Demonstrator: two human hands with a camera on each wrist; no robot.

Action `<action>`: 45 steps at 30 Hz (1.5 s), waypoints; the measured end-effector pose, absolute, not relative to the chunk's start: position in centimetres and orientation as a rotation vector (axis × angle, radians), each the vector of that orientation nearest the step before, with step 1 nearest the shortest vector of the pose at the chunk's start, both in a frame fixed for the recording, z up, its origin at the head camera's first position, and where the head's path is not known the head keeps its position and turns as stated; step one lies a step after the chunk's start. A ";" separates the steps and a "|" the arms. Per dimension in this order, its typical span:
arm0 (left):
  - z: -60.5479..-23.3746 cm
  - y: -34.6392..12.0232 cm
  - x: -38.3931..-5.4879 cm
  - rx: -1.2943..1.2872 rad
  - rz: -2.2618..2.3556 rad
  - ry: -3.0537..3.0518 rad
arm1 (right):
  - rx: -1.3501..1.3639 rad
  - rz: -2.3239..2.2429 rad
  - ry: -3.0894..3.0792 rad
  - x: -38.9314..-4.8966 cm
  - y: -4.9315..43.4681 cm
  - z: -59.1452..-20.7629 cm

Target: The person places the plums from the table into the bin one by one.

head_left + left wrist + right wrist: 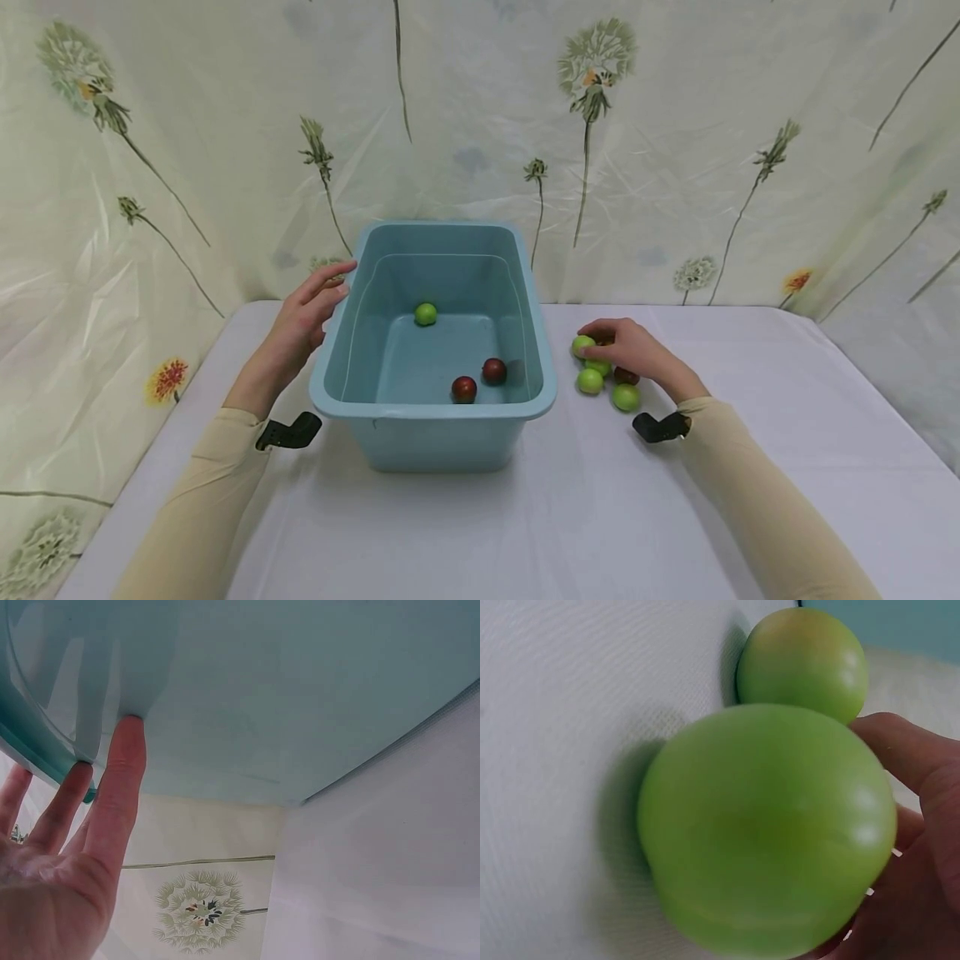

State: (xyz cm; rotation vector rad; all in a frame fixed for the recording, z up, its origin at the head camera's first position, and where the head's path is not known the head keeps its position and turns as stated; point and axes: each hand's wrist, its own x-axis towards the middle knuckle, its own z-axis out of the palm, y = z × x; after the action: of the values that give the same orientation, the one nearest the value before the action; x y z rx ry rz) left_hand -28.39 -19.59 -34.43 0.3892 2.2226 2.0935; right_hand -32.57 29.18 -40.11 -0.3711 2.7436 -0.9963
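Note:
A blue plastic tub stands mid-table, with one round green fruit and two dark red fruits on its floor. My left hand is at the tub's left side, its extended fingertips against the outer wall under the rim. To the right of the tub lies a small cluster of round green fruits with dark red ones among them. My right hand reaches over this cluster from the right. Its fingers and thumb curve around a green fruit at the far left of the cluster; the palm hides part of the group.
A white cloth covers the table. Behind the tub hangs a curtain printed with dandelions, close to the table's back edge. Black wrist cameras sit on both forearms.

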 end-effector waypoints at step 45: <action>-34.3 -19.7 -28.4 0.390 2.124 2.156 | -0.526 -1.451 2.906 -30.7 24.6 -33.5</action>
State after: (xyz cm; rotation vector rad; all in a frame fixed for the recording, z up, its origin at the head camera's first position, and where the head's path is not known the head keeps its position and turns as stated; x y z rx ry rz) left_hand -28.39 -19.69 -34.27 0.3900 2.1562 2.1240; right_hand -30.66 24.56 -33.50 -0.5260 2.9055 -1.4512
